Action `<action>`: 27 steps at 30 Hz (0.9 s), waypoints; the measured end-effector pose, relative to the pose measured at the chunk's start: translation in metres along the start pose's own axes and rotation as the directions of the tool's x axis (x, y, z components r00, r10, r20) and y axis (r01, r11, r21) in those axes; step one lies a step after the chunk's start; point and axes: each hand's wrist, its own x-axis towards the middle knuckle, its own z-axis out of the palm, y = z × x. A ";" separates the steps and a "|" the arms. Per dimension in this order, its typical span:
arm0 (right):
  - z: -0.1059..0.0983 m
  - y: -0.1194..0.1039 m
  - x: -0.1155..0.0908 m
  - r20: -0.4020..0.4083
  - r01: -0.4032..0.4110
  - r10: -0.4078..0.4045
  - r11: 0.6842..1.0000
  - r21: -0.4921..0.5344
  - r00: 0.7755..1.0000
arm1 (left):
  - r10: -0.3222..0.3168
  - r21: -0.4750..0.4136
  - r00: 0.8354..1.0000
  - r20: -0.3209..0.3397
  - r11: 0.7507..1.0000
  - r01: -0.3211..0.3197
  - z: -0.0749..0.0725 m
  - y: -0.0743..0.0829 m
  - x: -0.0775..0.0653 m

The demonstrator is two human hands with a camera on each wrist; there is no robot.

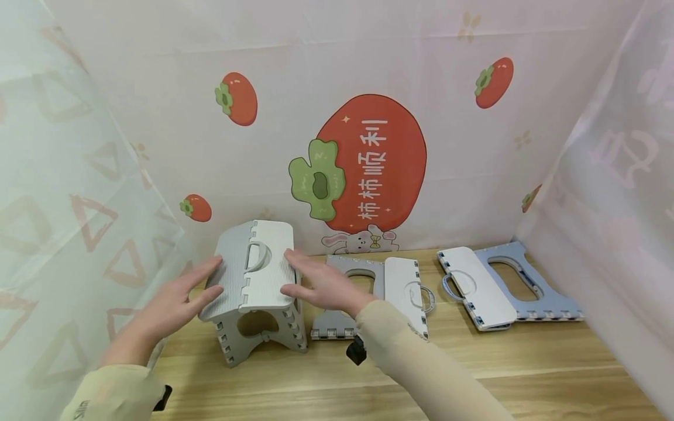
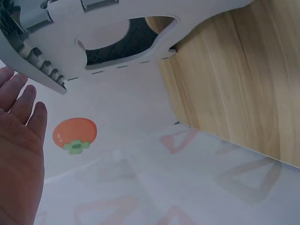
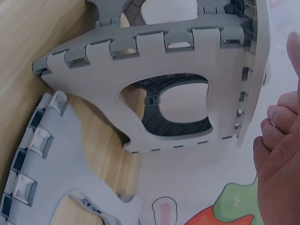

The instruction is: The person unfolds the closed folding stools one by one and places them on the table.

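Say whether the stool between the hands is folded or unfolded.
Unfolded, though perhaps not fully: the stool stands on spread legs, its seat bent along the middle.

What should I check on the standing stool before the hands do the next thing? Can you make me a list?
1. Standing stool upright on the table: ok.
2. Its top flat: not ok, it looks a little peaked in the middle.
3. One hand at each side: ok, left hand at the left half, right hand at the right.
4. Both hands firmly touching it: cannot tell from these views.
5. Other stools lying flat: ok, both the middle stool and the right stool.
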 end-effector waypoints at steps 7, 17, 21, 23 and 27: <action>0.004 -0.009 0.010 0.022 0.044 -0.044 0.999 -0.028 0.999 | 0.047 0.042 0.999 0.010 0.998 -0.048 0.008 0.006 0.015; 0.010 -0.016 0.021 0.080 0.123 -0.112 0.982 -0.146 0.990 | 0.086 0.050 0.995 0.043 0.995 -0.088 0.013 0.010 0.021; 0.011 -0.018 0.023 0.112 0.137 -0.118 0.974 -0.181 0.987 | 0.090 0.052 0.995 0.047 0.994 -0.093 0.015 0.010 0.020; 0.012 -0.019 0.025 0.129 0.149 -0.126 0.969 -0.196 0.984 | 0.089 0.052 0.995 0.050 0.994 -0.091 0.015 0.011 0.020; 0.014 -0.021 0.026 0.140 0.167 -0.137 0.959 -0.227 0.981 | 0.082 0.048 0.995 0.056 0.995 -0.085 0.015 0.011 0.019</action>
